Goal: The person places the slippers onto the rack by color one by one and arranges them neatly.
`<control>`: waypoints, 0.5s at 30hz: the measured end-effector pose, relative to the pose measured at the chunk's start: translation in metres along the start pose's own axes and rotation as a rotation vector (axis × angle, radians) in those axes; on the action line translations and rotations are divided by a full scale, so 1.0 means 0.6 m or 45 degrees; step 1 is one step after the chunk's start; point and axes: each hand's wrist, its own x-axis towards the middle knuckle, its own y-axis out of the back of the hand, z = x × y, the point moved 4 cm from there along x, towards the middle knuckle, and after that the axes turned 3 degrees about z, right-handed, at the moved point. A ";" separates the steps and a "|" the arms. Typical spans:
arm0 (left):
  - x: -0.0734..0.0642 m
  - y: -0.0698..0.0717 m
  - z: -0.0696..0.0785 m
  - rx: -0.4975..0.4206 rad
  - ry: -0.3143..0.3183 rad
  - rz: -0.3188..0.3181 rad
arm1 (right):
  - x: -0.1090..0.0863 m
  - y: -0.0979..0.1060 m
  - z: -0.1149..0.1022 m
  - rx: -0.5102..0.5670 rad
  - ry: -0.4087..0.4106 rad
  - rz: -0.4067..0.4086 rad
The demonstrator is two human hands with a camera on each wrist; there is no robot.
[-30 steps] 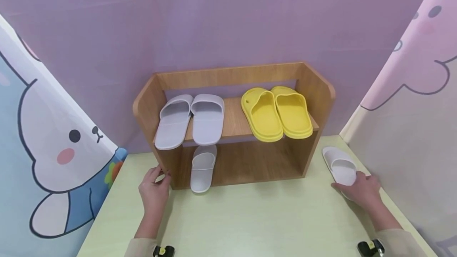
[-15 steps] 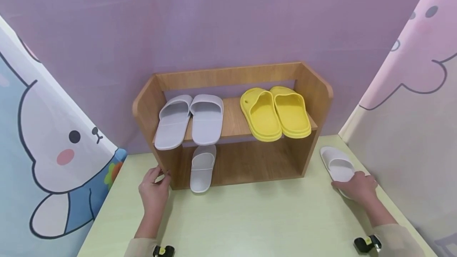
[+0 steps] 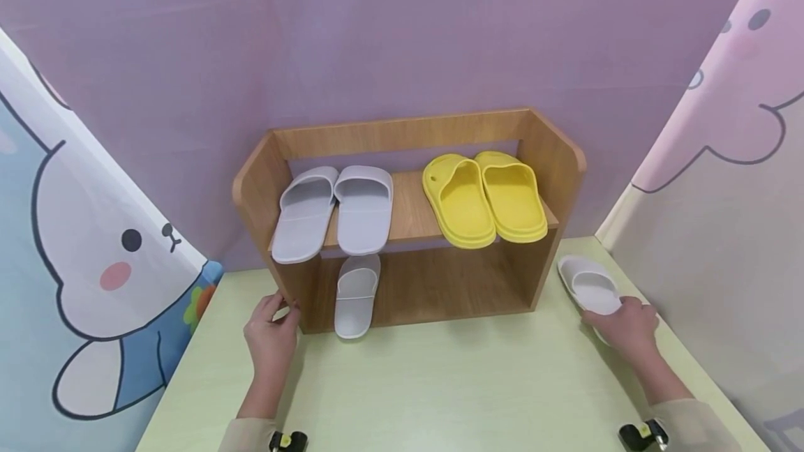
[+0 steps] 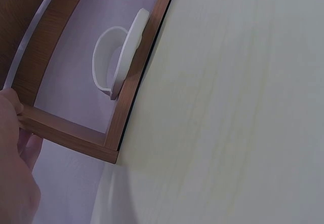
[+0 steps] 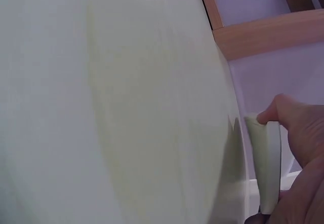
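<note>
In the head view a two-tier wooden shoe rack (image 3: 402, 134) stands at the back of the table. My left hand (image 3: 271, 332) pinches the front edge of its left side panel (image 4: 66, 133), thumb on one face and fingers on the other. To the right of the rack, my right hand (image 3: 631, 330) grips a white slipper (image 3: 589, 284) by its heel end, toe pointing away. The right wrist view shows that slipper's sole (image 5: 266, 163) edge-on, apart from its shadow. On the lower tier, at the left, sits a single white slipper (image 3: 355, 309), its heel over the front edge.
The upper tier bears a pair of pale grey-lilac slippers (image 3: 364, 218) at left and yellow clogs (image 3: 467, 211) at right. Cloth with cartoon figures hangs on both sides, and a purple cloth (image 3: 402, 33) behind. The pale green table (image 3: 440, 382) reaches forward of the rack.
My right hand has moved slightly left with the white slipper, toward the rack. The left hand keeps its hold on the side panel, and the rack's shoes stay put.
</note>
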 end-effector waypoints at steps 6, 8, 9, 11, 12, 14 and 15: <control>0.000 0.000 -0.001 -0.023 -0.002 0.003 | -0.006 0.004 -0.018 0.096 0.017 0.079; 0.000 0.000 -0.001 -0.019 0.004 0.001 | -0.008 0.007 -0.025 0.115 0.034 0.112; 0.000 0.000 -0.001 -0.018 0.007 -0.002 | -0.010 0.009 -0.029 0.133 0.037 0.131; 0.000 0.000 -0.001 -0.011 0.012 -0.005 | -0.012 0.012 -0.035 0.170 0.041 0.172; 0.000 0.000 -0.001 -0.009 0.013 -0.006 | -0.013 0.014 -0.038 0.192 0.040 0.194; 0.000 0.000 -0.001 -0.010 0.012 -0.007 | -0.015 0.017 -0.044 0.237 0.037 0.238; 0.000 -0.001 -0.001 -0.012 0.010 -0.007 | -0.016 0.018 -0.047 0.260 0.038 0.260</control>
